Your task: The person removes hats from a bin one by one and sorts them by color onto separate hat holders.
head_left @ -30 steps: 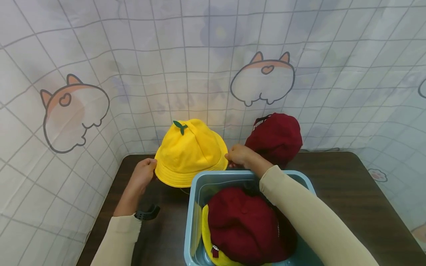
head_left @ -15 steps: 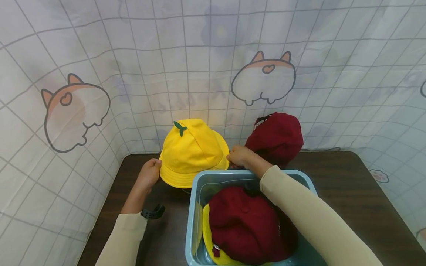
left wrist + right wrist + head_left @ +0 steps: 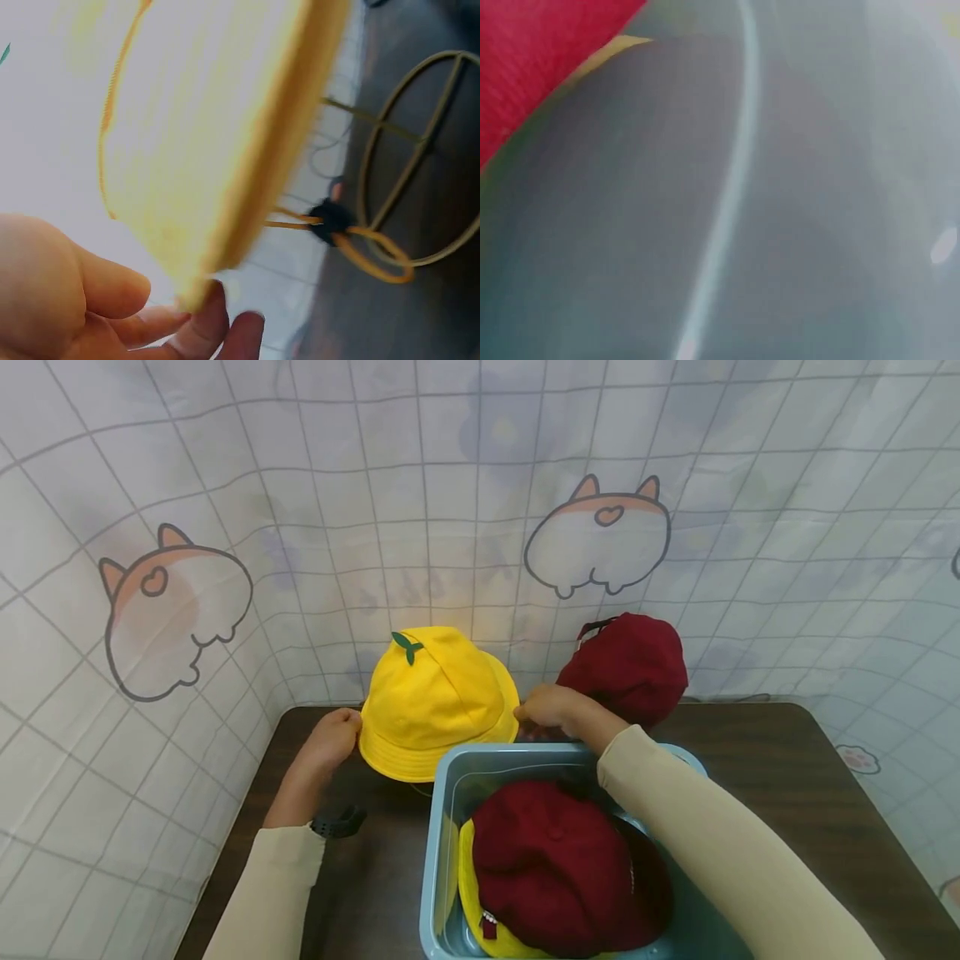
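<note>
A yellow bucket hat [image 3: 435,706] with a green sprout on top sits on a thin wire stand [image 3: 420,142], whose round base shows in the left wrist view. My left hand [image 3: 330,743] is at the brim's left edge; its fingertips touch the brim, and the thumb [image 3: 116,289] stands apart from it. From the brim's cord hangs a black toggle [image 3: 330,221]. On the other side, my right hand [image 3: 558,708] pinches the brim's right edge, its fingertips partly hidden. A dark red hat [image 3: 630,664] stands behind that hand.
A light blue plastic basin [image 3: 438,860] stands in front, under my right forearm. Inside lie another dark red hat [image 3: 551,868] and a yellow hat [image 3: 467,868] beneath it. The dark wooden table [image 3: 780,793] meets a patterned curtain [image 3: 465,543] at the back.
The yellow hat has shifted slightly right on its stand. My left hand followed it, then drew back a little to the left. My right hand stays at the brim.
</note>
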Demonstrator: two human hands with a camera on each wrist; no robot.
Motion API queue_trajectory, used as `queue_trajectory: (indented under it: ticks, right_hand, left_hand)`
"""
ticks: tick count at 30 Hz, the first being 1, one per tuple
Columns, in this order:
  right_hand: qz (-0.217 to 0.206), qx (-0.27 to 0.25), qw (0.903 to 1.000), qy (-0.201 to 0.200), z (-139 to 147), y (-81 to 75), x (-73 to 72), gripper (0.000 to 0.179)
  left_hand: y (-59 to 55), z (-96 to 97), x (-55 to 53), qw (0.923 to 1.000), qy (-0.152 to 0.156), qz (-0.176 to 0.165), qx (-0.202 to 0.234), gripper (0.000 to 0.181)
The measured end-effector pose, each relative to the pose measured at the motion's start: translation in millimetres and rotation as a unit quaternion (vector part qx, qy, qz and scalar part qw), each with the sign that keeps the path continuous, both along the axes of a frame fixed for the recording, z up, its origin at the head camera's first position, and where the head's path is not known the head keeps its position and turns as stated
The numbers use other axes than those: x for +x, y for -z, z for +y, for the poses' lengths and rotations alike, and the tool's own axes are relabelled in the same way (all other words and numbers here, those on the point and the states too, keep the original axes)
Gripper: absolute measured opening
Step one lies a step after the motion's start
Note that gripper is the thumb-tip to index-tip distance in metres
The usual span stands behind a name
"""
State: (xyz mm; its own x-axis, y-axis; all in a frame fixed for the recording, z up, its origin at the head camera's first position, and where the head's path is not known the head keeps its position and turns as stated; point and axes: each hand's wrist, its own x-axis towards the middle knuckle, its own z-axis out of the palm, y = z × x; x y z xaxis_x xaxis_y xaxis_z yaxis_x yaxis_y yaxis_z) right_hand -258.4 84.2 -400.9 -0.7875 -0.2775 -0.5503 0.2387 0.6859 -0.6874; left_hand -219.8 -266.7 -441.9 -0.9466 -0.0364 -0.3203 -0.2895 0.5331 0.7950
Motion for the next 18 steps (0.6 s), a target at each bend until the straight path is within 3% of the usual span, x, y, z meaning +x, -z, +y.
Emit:
queue_trajectory:
  ticks: [5, 8, 13, 18]
  right_hand:
    - [-0.022, 0.002, 0.9992, -0.034, 4.6, -6.8, 5.0, 0.019]
    - [-0.027, -0.003, 0.9982, -0.053, 5.9, -7.1, 7.7, 0.016]
    - [-0.028, -0.026, 0.9975, -0.059, 8.5, -4.5, 7.6, 0.018]
    - [-0.033, -0.047, 0.9971, -0.05, 10.6, 1.9, 6.5, 0.018]
  left_hand:
    - [-18.6, -1.9, -19.0, 0.9971, 0.029, 0.025, -0.066, 0.037]
    - [-22.7, 0.1, -35.1, 0.9945, 0.042, 0.044, -0.085, 0.039]
    - [-20.9, 0.3, -58.4, 0.9931, 0.046, 0.053, -0.093, 0.042]
    - [-12.3, -0.8, -71.2, 0.9946, 0.044, 0.044, -0.084, 0.037]
